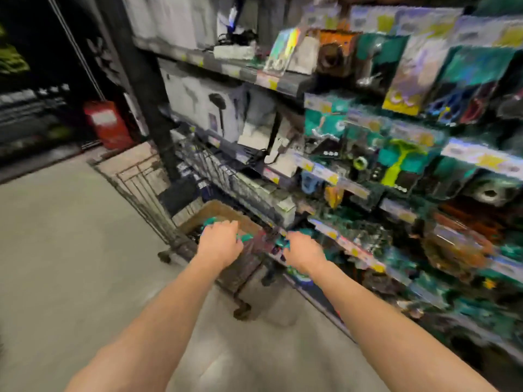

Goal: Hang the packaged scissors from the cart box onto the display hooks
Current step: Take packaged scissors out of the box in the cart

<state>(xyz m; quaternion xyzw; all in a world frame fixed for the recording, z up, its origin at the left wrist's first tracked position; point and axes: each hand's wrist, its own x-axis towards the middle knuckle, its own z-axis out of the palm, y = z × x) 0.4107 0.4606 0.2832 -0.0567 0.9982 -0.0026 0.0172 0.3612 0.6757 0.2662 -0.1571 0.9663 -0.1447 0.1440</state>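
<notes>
Reaching into cart box (198, 215): left hand (220, 241) closed on teal scissor packs (245, 236), picked for hanging. Right hand (304, 251) grips another pack (281, 244) near low display hooks (351, 244). Heavy blur.

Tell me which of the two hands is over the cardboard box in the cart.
The left hand: it reaches over the cardboard box, while the right hand is beside the cart, toward the display shelves.

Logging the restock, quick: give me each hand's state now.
Left hand: closed on teal-carded scissor packages over the brown cardboard box.
Right hand: closed on a teal package.
</notes>
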